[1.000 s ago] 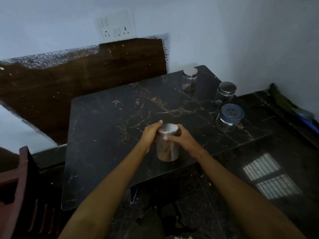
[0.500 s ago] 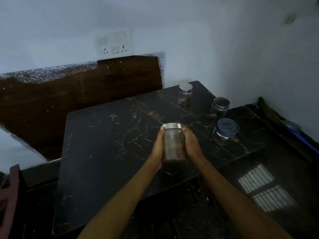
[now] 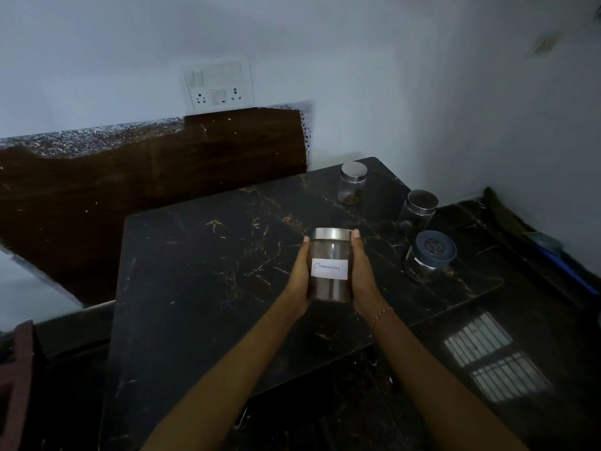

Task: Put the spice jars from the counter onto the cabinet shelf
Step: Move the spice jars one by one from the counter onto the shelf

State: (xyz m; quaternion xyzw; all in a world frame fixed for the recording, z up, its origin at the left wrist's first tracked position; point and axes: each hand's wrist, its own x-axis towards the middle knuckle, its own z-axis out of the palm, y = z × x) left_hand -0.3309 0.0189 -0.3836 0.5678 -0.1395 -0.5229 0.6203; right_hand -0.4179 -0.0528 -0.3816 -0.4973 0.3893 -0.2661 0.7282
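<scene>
A clear spice jar (image 3: 331, 288) with a steel lid and a white label reading "Cinnamon" is held upright above the black marble counter (image 3: 201, 275). My left hand (image 3: 300, 276) presses its left side and my right hand (image 3: 363, 276) its right side. Three more jars stand on the counter's right part: a steel-lidded jar (image 3: 352, 185) at the back, a second steel-lidded jar (image 3: 418, 211) near the right edge, and a jar with a dark blue lid (image 3: 429, 257) in front of it. No cabinet shelf is in view.
A brown wooden board (image 3: 146, 177) leans against the wall behind the counter, under a white switch and socket plate (image 3: 217, 83). A dark glossy floor (image 3: 520, 336) lies to the right. A reddish chair part (image 3: 16, 379) shows at the bottom left.
Both hands have lifted the jar off the counter and raised it. It has turned so its label now faces me. The view has tilted upward.
</scene>
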